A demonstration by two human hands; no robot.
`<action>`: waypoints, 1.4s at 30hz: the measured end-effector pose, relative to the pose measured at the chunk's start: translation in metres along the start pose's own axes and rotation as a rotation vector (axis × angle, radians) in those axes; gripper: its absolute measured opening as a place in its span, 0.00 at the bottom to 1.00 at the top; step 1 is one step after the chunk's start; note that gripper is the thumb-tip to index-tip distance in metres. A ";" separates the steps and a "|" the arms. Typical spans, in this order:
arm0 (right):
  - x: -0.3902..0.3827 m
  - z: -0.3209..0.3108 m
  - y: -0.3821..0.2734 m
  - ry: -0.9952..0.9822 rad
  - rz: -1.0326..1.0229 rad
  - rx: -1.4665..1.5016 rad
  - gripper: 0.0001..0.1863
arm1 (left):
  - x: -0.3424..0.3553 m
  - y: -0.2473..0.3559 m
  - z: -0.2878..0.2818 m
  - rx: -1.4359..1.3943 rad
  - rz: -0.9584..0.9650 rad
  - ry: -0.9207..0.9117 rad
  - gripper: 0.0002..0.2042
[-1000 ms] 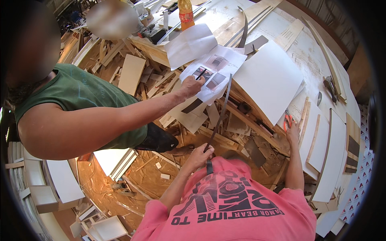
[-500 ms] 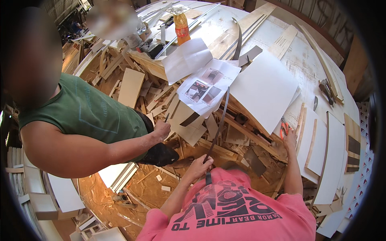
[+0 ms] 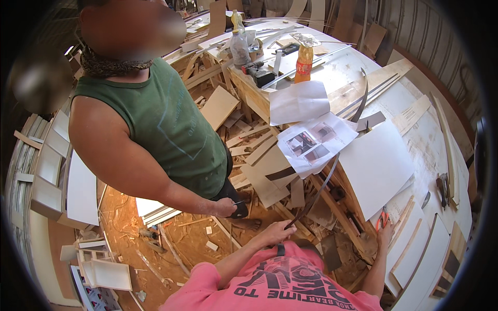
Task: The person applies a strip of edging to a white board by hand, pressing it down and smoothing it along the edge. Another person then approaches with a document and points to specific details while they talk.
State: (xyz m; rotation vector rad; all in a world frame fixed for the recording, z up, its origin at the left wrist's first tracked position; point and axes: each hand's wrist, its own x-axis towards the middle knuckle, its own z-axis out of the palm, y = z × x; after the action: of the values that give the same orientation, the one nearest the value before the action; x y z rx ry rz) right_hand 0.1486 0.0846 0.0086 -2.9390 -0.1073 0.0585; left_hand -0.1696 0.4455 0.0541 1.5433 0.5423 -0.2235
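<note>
My left hand (image 3: 275, 234), low in the middle, is closed on the near end of a dark, narrow flexible strip (image 3: 315, 199). The strip bends upward toward printed sheets (image 3: 317, 142) at the workbench edge. At the right, my right hand (image 3: 385, 236) is closed around orange-handled pliers (image 3: 383, 218), beside the near corner of a large white panel (image 3: 377, 168); the pliers' jaws are hard to make out. A person in a green sleeveless top (image 3: 155, 122) stands at the left, a small thin dark object in their hand (image 3: 225, 208).
The workbench (image 3: 423, 150) bears a bottle of orange liquid (image 3: 303, 65), a cordless drill (image 3: 259, 74), a curved dark strip (image 3: 363, 96) and a clamp-like tool (image 3: 442, 189). Thin white strips and boards (image 3: 407, 251) lie at right. Wood offcuts (image 3: 264, 179) litter the floor.
My view has turned left, so the bench and sheets sit further right and lower. The dark strip, nearly straight before, now bows. Both hands keep their hold.
</note>
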 end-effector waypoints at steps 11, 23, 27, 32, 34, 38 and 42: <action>0.003 0.003 0.007 -0.005 -0.053 0.002 0.27 | -0.006 0.005 0.005 0.037 0.062 0.050 0.16; -0.013 -0.024 -0.021 -0.074 0.027 -0.004 0.29 | -0.007 0.002 0.012 0.019 -0.031 0.023 0.12; -0.011 -0.022 -0.017 -0.087 0.033 -0.007 0.29 | -0.005 0.004 0.011 -0.018 -0.045 0.004 0.10; -0.012 -0.020 -0.017 -0.081 0.038 -0.022 0.30 | -0.006 0.010 0.010 -0.020 -0.048 0.001 0.09; -0.009 -0.018 -0.015 -0.072 0.047 -0.025 0.30 | -0.004 0.009 0.010 -0.026 -0.045 -0.001 0.09; -0.008 -0.016 -0.013 -0.069 0.052 -0.032 0.30 | -0.003 0.007 0.010 -0.036 -0.040 -0.006 0.09; -0.009 -0.019 -0.017 -0.080 0.057 -0.047 0.28 | -0.002 0.005 0.010 -0.012 -0.026 0.009 0.10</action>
State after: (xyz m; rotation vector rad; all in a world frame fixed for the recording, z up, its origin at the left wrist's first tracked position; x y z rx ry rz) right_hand 0.1396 0.0972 0.0305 -2.9869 -0.0378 0.1840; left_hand -0.1670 0.4355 0.0583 1.5266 0.5705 -0.2328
